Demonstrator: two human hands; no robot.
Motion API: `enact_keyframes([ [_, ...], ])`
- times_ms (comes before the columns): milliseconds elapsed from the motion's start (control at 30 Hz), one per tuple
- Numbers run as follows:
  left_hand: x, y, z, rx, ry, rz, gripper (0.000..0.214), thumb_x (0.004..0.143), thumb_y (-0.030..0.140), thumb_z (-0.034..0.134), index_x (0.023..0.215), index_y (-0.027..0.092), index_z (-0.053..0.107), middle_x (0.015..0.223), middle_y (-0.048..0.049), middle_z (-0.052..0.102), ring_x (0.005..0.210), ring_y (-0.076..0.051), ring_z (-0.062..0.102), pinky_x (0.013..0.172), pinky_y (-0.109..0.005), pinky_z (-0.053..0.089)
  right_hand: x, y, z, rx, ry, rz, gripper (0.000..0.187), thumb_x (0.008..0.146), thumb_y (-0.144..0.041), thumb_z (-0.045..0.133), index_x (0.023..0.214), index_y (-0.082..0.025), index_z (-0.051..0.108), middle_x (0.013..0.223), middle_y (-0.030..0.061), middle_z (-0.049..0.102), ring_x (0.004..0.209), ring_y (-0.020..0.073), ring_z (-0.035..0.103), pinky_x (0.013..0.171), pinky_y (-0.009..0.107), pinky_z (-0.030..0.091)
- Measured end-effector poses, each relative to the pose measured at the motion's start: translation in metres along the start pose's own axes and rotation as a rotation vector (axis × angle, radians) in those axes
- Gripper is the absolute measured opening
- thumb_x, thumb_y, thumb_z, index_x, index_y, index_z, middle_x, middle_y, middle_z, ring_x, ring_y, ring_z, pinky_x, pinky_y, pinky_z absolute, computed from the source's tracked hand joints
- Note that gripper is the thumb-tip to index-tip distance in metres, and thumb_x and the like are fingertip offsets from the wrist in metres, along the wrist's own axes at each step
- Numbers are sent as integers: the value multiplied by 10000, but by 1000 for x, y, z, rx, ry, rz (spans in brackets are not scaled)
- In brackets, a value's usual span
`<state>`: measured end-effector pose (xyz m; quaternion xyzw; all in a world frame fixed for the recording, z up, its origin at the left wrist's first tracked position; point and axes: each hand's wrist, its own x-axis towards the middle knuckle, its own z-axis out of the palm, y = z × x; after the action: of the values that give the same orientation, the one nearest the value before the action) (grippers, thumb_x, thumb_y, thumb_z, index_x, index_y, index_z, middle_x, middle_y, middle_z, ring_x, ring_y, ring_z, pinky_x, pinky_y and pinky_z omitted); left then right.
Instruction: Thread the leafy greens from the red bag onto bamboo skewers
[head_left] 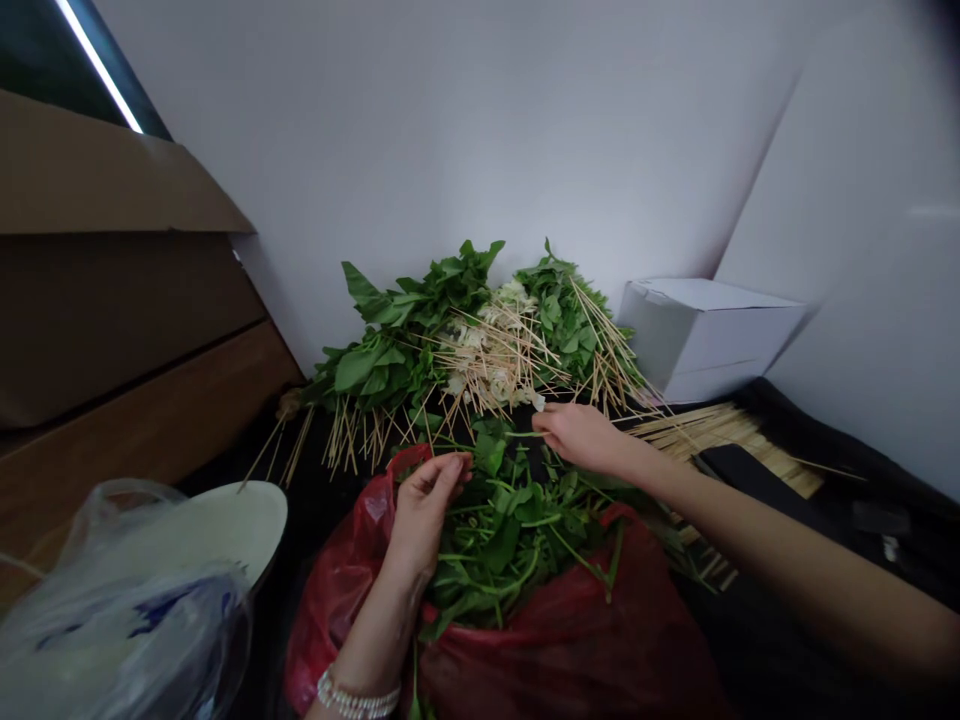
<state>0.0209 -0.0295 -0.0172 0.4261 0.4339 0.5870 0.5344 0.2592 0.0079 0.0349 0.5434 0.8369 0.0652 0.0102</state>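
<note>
The left hand (427,505) sits up high on a bent wrist (401,585), with its fingers curled a bit. The right arm (780,550) stretches long from the right side — the right hand (577,440) points left, fingers close together.

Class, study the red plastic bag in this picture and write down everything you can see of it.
The red plastic bag is thin, glossy and slightly see-through, with deep creases across its crumpled surface. It sits slumped on a dark surface, its mouth open and facing upward. Leafy green stems fill the opening and rest against its gathered rim. The person's left hand is over its left edge, though actual contact is hard to confirm.
</note>
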Motion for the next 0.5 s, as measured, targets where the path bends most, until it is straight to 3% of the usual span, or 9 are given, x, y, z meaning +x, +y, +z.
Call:
enact_keyframes([
  [133, 0, -2, -2, 158, 9, 126, 281, 753, 443, 766, 876, 194, 809, 933, -71, 797, 851, -193, 695, 791, -283, 512, -22, -35, -10, 24, 117, -246, 202, 955, -166, 484, 998, -234, 669, 1006, 26, 665, 730, 153, 635, 559, 272, 330],
  [233, -2, 1, -3, 312, -79, 240, 199, 797, 358, 737, 910, 213, 811, 932, -66, 802, 891, -222, 709, 852, -331, 514, -27, -54, -4, 86, 219, -345, 183, 944, -137, 504, 984, -214, 665, 950, 21, 660, 648, 132, 595, 524, 278, 270],
  [367, -5, 0, -3, 608, -222, 512, 170, 790, 256, 765, 955, 246, 807, 890, -47, 797, 837, -219, 693, 810, -335, 506, -23, -59, 9, 331, 372, -333, 179, 993, -201, 465, 977, -177, 642, 906, 36, 654, 725, 141, 600, 598, 262, 351],
  [500, -8, -2, -3, 784, -291, 669, 158, 850, 213, 708, 974, 251, 798, 812, -44, 775, 763, -209, 661, 741, -328, 489, -22, -50, 20, 619, 383, -316, 105, 951, -207, 559, 1016, -190, 640, 942, 30, 683, 835, 145, 621, 729, 256, 422],
])
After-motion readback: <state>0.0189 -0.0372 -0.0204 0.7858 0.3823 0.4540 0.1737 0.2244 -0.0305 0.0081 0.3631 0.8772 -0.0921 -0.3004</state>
